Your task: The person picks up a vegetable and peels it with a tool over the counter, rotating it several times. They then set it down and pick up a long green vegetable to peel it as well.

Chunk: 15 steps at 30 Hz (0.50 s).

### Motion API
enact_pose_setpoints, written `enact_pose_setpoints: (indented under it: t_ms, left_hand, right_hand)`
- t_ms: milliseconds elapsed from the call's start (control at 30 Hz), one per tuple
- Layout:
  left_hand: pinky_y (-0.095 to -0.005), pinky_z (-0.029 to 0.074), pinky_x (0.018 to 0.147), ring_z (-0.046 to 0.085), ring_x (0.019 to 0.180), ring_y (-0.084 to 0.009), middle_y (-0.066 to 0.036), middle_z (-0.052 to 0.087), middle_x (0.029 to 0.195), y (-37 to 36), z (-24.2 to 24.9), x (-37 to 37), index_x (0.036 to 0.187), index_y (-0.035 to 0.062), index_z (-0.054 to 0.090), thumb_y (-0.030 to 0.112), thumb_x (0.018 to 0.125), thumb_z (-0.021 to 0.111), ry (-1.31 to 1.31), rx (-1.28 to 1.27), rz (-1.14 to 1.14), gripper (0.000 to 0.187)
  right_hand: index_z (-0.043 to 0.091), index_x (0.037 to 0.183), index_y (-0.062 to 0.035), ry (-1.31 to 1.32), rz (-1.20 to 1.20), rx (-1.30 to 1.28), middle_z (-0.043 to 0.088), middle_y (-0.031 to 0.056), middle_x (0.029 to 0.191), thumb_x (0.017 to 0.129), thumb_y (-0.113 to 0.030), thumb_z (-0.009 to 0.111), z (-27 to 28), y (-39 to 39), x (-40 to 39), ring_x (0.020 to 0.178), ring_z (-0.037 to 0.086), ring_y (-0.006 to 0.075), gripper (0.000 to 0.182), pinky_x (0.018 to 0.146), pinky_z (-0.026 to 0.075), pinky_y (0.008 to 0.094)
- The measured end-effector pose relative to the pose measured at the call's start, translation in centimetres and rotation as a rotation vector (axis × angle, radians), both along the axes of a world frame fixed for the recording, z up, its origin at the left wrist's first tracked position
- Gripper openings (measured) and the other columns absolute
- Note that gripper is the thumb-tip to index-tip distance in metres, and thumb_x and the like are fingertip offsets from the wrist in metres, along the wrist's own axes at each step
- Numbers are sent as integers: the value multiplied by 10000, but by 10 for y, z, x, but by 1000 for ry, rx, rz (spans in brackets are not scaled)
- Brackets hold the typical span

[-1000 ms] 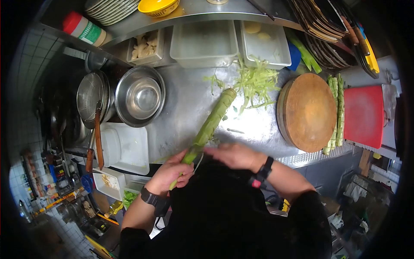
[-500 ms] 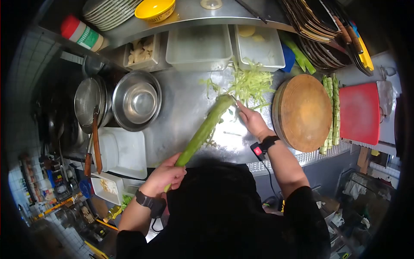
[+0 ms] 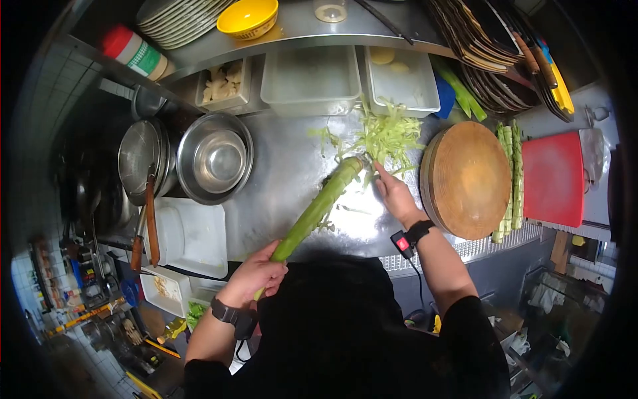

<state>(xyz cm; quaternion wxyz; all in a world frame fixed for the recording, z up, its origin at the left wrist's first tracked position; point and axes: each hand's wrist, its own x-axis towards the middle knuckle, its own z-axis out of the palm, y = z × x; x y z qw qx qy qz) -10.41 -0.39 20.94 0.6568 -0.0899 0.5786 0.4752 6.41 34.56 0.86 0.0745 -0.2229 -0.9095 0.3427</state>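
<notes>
A long green celtuce stem point(image 3: 316, 209) slants across the metal counter, its thick end far from me. My left hand point(image 3: 258, 274) is wrapped round its near, thinner end. My right hand point(image 3: 399, 198) is closed on a small tool, seemingly a peeler point(image 3: 366, 159), at the stem's far end; the fingers hide most of it. Just beyond that end lies a loose heap of pale green peel strips point(image 3: 392, 136), and a few scraps show beneath the stem.
To the right stand a round wooden chopping block point(image 3: 468, 179), more green stems point(image 3: 508, 179) and a red board point(image 3: 553, 179). Metal bowls point(image 3: 216, 159), strainers point(image 3: 139, 159) and a white tub point(image 3: 193, 236) are at left. Plastic containers point(image 3: 311, 80) line the back under a shelf point(image 3: 319, 40).
The view has shifted slightly. The stem's far end has swung a little to the right and shows more pale, peeled surface. My right hand has moved slightly right and nearer to me.
</notes>
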Motion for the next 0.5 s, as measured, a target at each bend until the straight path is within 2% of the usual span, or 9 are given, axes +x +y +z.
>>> enact_pose_setpoints:
  t_ms: [67,133,200,267,400,467,500]
  left_hand:
    - [-264,383,451,428,499,-85,15,456,688,-4,-7,1,1576,83,401,-41,891,542,-6,25,-56,710]
    - [-267,393,461,460,528,-83,14,475,696,-3,-10,3,1561,64,406,-15,921,589,5,21,-62,671]
    - [-271,404,472,493,557,-81,14,494,705,-1,-21,3,1546,46,412,10,950,637,16,18,-66,638]
    - [-267,410,475,511,568,-80,8,505,704,5,-33,0,1561,38,390,41,977,673,74,-2,-179,649]
    - [-258,409,473,503,555,-79,11,497,687,12,-30,8,1590,52,375,54,999,665,120,14,-193,658]
    - [-238,380,470,459,505,-69,38,479,669,15,-27,9,1598,50,365,10,1017,598,189,-1,-258,627]
    - [-238,380,470,459,505,-69,38,479,669,15,-27,9,1598,50,365,10,1017,598,189,-3,-261,627]
  right_hand:
    - [484,1573,-162,-80,-24,-152,718,256,957,1057,-175,612,8,-23,-3,866,703,432,532,819,568,493]
    - [503,1563,-159,-6,-18,-174,723,282,969,1047,-135,621,12,-40,-8,924,710,456,530,837,571,484]
    - [489,1572,-151,-81,-65,-240,721,277,973,1046,-141,626,21,-45,-11,933,709,450,543,845,569,482]
    - [485,1575,-143,-98,-46,-208,731,259,1024,1049,-135,624,24,-48,-10,953,712,436,544,848,575,474]
    - [529,1540,-127,228,256,-259,737,215,1118,1024,-121,641,47,-79,0,970,720,404,529,868,596,463]
    - [551,1528,-148,-119,486,-224,730,199,1134,993,-80,640,86,-97,1,938,723,397,546,837,599,467]
    - [548,1528,-128,-154,581,-204,725,196,1113,990,-79,638,107,-106,-2,938,721,390,548,831,599,464]
